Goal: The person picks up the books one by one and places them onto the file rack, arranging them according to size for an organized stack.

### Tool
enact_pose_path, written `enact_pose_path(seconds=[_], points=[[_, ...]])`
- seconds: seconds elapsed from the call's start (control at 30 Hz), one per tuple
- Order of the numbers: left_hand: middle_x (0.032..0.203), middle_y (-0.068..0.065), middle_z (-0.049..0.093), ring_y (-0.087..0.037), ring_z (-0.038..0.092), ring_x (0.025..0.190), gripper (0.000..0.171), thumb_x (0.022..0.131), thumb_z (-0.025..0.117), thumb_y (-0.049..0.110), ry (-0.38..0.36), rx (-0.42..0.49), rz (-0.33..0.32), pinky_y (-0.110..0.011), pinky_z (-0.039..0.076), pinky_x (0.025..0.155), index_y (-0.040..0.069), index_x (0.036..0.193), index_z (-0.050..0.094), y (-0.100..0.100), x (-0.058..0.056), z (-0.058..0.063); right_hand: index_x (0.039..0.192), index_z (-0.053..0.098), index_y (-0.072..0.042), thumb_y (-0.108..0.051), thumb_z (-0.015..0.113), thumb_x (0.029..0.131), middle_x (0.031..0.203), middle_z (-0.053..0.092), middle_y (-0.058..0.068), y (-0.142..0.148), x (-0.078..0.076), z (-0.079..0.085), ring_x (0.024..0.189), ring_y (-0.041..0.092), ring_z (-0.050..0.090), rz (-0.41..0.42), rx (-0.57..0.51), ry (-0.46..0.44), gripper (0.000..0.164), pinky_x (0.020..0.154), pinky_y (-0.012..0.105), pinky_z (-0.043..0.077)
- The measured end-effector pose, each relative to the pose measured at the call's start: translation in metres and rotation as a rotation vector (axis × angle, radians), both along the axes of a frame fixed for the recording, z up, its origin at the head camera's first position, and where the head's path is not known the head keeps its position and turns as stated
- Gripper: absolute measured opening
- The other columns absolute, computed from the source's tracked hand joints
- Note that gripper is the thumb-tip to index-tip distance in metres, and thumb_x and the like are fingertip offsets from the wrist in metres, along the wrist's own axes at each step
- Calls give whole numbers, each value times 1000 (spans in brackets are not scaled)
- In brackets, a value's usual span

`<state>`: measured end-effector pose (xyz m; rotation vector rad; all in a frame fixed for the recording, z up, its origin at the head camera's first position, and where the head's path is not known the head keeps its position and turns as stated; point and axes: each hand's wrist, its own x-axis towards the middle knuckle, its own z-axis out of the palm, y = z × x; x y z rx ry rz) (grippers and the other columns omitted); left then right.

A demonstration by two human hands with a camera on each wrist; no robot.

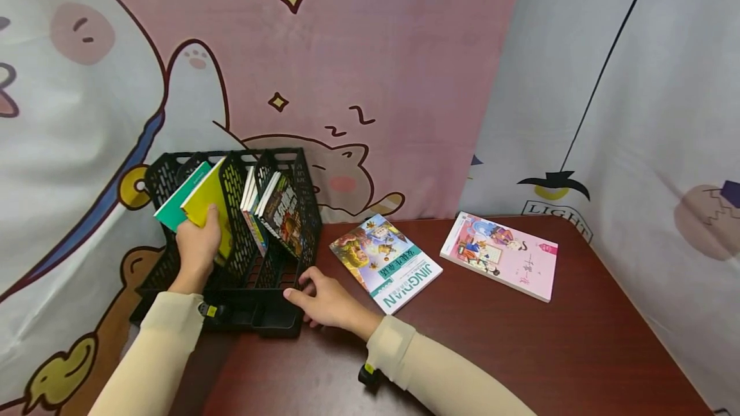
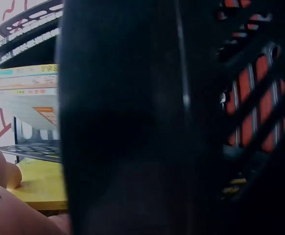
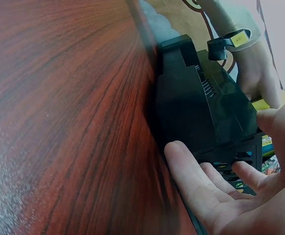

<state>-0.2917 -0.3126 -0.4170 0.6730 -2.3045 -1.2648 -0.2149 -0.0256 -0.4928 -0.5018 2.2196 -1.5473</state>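
Observation:
A black desktop file rack [image 1: 272, 310] stands on the left of the table. In its left part, a green book [image 1: 170, 210] leans beside a yellow book [image 1: 202, 198]. My left hand [image 1: 199, 239] grips the yellow book by its near edge; the left wrist view shows only part of that hand, since a dark rack wall covers most of it. My right hand [image 1: 326, 300] touches the rack's right front corner, its fingers along the side in the right wrist view [image 3: 230, 196]. Thin white-edged books [image 1: 250, 201] and a dark-covered book [image 1: 286, 214] stand in the compartments to the right.
Right of the rack, a book with a colourful cover [image 1: 384, 262] lies flat on the red-brown table [image 1: 491, 345]. Farther right lies a pink book [image 1: 503, 252]. A printed cloth [image 1: 376, 50] hangs behind the table.

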Motion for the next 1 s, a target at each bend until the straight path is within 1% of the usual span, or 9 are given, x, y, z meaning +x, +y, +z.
enact_pose_path(seconds=[0.13, 0.27, 0.37, 0.47, 0.53, 0.63, 0.73, 0.87, 1.0], points=[[112, -19, 68, -12, 61, 73, 69, 109, 49, 61, 34, -70, -6, -20, 49, 53, -1, 134, 66, 1, 4, 7, 133, 59, -20, -58, 69, 106, 96, 74, -3, -2, 1, -1, 66, 30, 77, 1, -2, -7, 47, 55, 46, 62], [114, -19, 75, -19, 60, 66, 51, 112, 53, 46, 218, -204, -12, -22, 42, 52, 12, 145, 72, 11, 12, 26, 134, 60, -20, -56, 70, 106, 97, 74, -4, -2, 1, 0, 66, 30, 77, 7, -16, -12, 47, 55, 46, 62], [133, -17, 77, -31, 75, 95, 42, 113, 57, 32, 399, -316, -52, -32, 55, 74, 16, 150, 71, 26, 19, 39, 136, 61, -19, -54, 69, 107, 99, 76, -3, 2, 1, 1, 67, 29, 78, 13, -25, -11, 46, 56, 45, 63], [147, -17, 72, -40, 66, 136, 36, 112, 61, 23, 545, -393, -130, -53, 53, 110, 7, 140, 76, 46, 28, 47, 135, 65, -18, -51, 67, 109, 103, 80, 5, 10, 0, 3, 71, 30, 80, 29, -23, 1, 42, 59, 47, 65], [144, -19, 74, -44, 64, 139, 31, 111, 63, 19, 616, -431, -185, -64, 45, 120, 1, 131, 79, 60, 34, 50, 131, 68, -18, -49, 66, 110, 105, 81, 11, 17, 0, 4, 74, 30, 81, 44, -17, 12, 37, 61, 48, 66], [135, -19, 78, -43, 67, 132, 28, 111, 64, 17, 677, -460, -253, -64, 43, 119, -2, 120, 83, 82, 45, 52, 126, 71, -18, -47, 64, 112, 109, 81, 18, 29, 1, 8, 77, 30, 81, 62, -21, 14, 33, 65, 48, 67], [128, -15, 81, -37, 73, 122, 27, 112, 64, 19, 644, -465, -353, -57, 51, 111, 2, 119, 84, 105, 54, 52, 123, 73, -17, -44, 65, 112, 108, 79, 22, 45, 1, 13, 78, 31, 81, 65, -23, 8, 30, 68, 51, 68], [123, -6, 82, -26, 75, 89, 26, 113, 64, 24, 459, -469, -571, -46, 59, 79, 13, 126, 83, 139, 62, 44, 124, 74, -13, -40, 65, 112, 104, 78, 26, 75, -2, 20, 81, 39, 81, 52, -5, 10, 31, 69, 55, 68], [125, -3, 81, -22, 76, 91, 29, 113, 64, 28, 269, -483, -749, -45, 60, 79, 17, 136, 78, 170, 56, 32, 131, 73, -3, -35, 64, 112, 106, 79, 28, 110, -9, 22, 84, 40, 82, -1, 15, 17, 38, 71, 53, 68]])
